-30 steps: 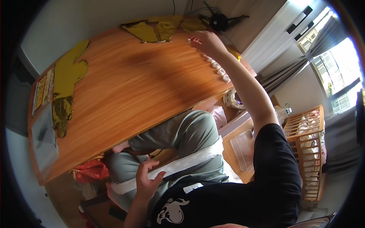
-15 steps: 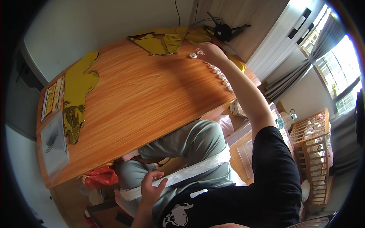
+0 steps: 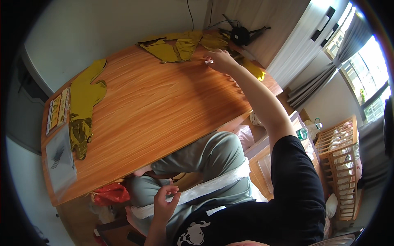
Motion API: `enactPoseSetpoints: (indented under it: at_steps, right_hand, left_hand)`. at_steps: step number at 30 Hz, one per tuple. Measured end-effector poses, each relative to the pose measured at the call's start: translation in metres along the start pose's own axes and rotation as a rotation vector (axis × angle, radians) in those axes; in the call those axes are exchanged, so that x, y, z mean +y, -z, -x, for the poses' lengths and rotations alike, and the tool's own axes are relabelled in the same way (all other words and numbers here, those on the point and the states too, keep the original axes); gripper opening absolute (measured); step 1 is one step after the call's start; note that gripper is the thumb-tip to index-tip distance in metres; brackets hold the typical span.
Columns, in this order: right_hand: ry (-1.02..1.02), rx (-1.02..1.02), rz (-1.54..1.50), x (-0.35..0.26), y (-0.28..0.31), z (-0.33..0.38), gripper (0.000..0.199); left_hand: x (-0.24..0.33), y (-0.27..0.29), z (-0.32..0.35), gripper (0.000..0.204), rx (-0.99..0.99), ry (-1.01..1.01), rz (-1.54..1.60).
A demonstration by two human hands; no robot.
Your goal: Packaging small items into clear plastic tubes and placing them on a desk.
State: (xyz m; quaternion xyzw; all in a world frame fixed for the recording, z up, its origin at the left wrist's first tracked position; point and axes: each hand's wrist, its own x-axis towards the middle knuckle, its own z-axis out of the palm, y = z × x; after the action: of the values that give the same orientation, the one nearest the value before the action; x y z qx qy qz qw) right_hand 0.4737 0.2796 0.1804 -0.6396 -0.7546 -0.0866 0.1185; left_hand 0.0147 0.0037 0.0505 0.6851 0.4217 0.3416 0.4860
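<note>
My right hand [image 3: 223,62] reaches to the far right of the wooden table [image 3: 156,90], fingers closed around a small white ring-shaped roll [image 3: 209,62]. My forearm now hides the row of similar small white pieces. Just beyond this hand lie crumpled gold foil pieces [image 3: 186,48], which look like deflated foil balloons. Over my lap, my left hand [image 3: 165,203] holds nothing, its thumb and fingers curved apart. Beside it, a long white strip [image 3: 205,190] crosses my legs. Another flat gold foil piece [image 3: 85,92] lies along the table's left side.
At the table's left edge are a printed card [image 3: 58,110] and a clear plastic bag [image 3: 60,158]. A black router [image 3: 239,36] with antennas stands at the far right corner. Below the near edge sits a red bag [image 3: 110,194]. A wooden crib [image 3: 338,168] stands to the right.
My right hand has shifted slightly left and nearer, onto the white rolls at the end of the row. My left hand stays over my lap, nearly unmoved.
</note>
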Motion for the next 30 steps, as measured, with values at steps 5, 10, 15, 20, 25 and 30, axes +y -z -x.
enactPoseSetpoints:
  at_steps: [5,10,15,20,25,30]
  right_hand:
    - [-0.031,-0.015,-0.076,0.01,0.002,0.005,0.032]
    - [0.007,0.144,-0.067,-0.034,0.016,0.021,0.035]
    - [0.245,0.315,-0.51,-0.13,0.064,0.13,0.027]
    - [0.561,-0.16,-0.663,-0.232,0.015,0.217,0.026]
    - [0.215,-0.473,-0.68,-0.258,-0.052,0.262,0.018]
    - [0.102,-0.811,-0.731,-0.262,-0.081,0.276,0.019]
  left_hand:
    - [-0.009,0.002,0.006,0.022,-0.003,0.036,0.004]
    - [-0.02,0.017,0.013,0.025,-0.006,0.038,-0.221]
    - [-0.033,0.054,0.004,0.019,0.065,0.134,-0.24]
    - [-0.062,0.054,0.016,0.018,0.021,0.258,-0.287]
    - [-0.062,0.029,0.011,0.019,-0.106,0.136,-0.273]
    - [-0.049,0.013,0.007,0.018,-0.241,0.218,-0.365]
